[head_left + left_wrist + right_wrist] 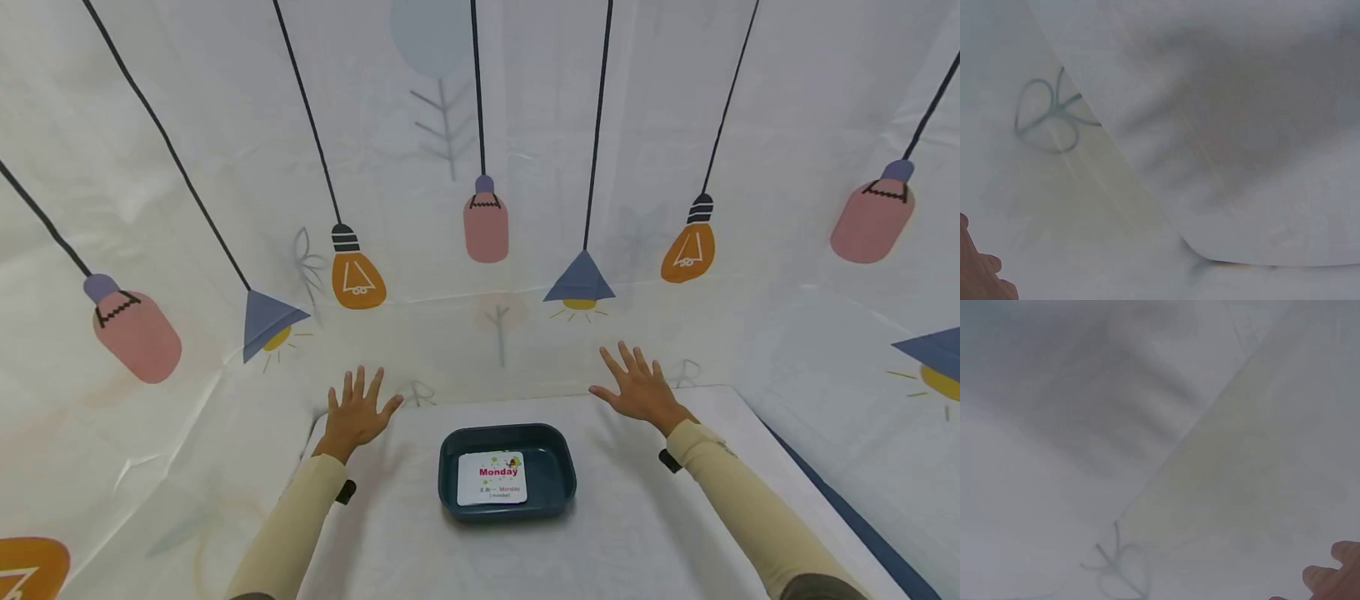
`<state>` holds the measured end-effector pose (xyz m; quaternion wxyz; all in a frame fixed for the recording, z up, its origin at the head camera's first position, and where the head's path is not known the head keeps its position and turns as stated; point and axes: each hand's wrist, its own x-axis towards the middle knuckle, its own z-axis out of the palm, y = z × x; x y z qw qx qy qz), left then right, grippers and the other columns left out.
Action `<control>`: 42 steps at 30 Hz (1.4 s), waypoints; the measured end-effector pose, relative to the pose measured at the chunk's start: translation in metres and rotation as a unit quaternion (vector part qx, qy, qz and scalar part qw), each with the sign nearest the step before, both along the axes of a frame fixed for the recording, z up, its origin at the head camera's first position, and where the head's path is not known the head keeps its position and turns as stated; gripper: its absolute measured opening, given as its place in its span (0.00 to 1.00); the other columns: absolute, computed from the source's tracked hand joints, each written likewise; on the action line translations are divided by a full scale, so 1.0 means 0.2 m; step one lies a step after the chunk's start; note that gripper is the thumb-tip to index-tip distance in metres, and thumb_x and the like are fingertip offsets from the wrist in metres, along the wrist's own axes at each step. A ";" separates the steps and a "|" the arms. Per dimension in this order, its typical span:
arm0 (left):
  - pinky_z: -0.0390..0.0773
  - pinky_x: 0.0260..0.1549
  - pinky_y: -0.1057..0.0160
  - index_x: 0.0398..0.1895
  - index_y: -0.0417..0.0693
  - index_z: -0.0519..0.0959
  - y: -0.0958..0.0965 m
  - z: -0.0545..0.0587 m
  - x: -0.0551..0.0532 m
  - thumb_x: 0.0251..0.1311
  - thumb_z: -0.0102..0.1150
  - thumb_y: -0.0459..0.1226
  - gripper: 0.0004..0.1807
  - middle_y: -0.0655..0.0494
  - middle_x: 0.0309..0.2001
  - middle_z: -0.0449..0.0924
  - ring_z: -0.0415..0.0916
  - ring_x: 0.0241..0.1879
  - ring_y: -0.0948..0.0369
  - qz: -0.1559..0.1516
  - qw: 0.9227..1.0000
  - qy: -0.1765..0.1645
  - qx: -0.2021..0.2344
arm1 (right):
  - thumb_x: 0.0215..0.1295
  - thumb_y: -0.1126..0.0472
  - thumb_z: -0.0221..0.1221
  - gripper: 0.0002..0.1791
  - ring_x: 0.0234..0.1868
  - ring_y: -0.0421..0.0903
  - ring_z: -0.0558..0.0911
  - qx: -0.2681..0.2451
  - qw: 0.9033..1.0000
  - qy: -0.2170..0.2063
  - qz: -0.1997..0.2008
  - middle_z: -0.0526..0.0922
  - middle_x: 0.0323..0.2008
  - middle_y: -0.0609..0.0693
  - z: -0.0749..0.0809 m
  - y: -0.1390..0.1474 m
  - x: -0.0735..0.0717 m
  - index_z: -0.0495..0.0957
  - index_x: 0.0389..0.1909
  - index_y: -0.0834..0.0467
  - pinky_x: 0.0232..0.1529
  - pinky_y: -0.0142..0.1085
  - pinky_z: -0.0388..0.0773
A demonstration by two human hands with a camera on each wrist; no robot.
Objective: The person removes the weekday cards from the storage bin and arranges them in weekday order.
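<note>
A dark teal tray (551, 492) with rounded corners sits on the white table between the two hands. Flat inside it, toward its left side, lies a white card (492, 493) printed with "Monday" and small coloured pictures. My left hand (356, 419) is held with fingers spread, to the left of the tray and apart from it. On the other side, my right hand (640, 390) is likewise spread and holds nothing. Only a few fingertips (979, 265) of the left hand show in the left wrist view, and fingertips (1335, 578) of the right hand in the right wrist view.
The white tabletop (510, 558) ends at a back edge near a pale curtain (420, 350) printed with hanging lamps and plants. This curtain also runs along both sides. A blue strip (847, 508) follows the table's right edge. Hand shadows fall on the tabletop.
</note>
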<state>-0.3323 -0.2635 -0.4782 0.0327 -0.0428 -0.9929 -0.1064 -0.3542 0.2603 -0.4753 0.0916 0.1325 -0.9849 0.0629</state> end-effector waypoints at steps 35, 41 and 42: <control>0.47 0.70 0.28 0.79 0.48 0.55 0.08 -0.13 0.09 0.67 0.46 0.66 0.46 0.36 0.77 0.53 0.43 0.78 0.36 -0.053 0.998 -0.006 0.041 | 0.66 0.31 0.54 0.49 0.74 0.74 0.55 -0.035 0.998 -0.030 0.041 0.52 0.77 0.67 -0.09 -0.12 0.03 0.53 0.79 0.55 0.64 0.75 0.57; 0.47 0.70 0.28 0.78 0.48 0.57 0.07 -0.16 0.11 0.66 0.47 0.65 0.45 0.37 0.77 0.54 0.44 0.78 0.36 -0.057 0.997 -0.004 0.053 | 0.65 0.33 0.56 0.49 0.73 0.73 0.59 -0.032 0.998 -0.018 0.055 0.56 0.76 0.67 -0.10 -0.19 0.05 0.55 0.78 0.56 0.63 0.73 0.62; 0.47 0.70 0.28 0.78 0.48 0.57 0.07 -0.17 0.11 0.66 0.48 0.64 0.45 0.37 0.77 0.54 0.44 0.78 0.37 -0.059 0.997 -0.006 0.055 | 0.65 0.32 0.56 0.49 0.73 0.73 0.60 -0.028 0.998 -0.016 0.060 0.57 0.76 0.67 -0.11 -0.20 0.06 0.55 0.78 0.56 0.63 0.72 0.63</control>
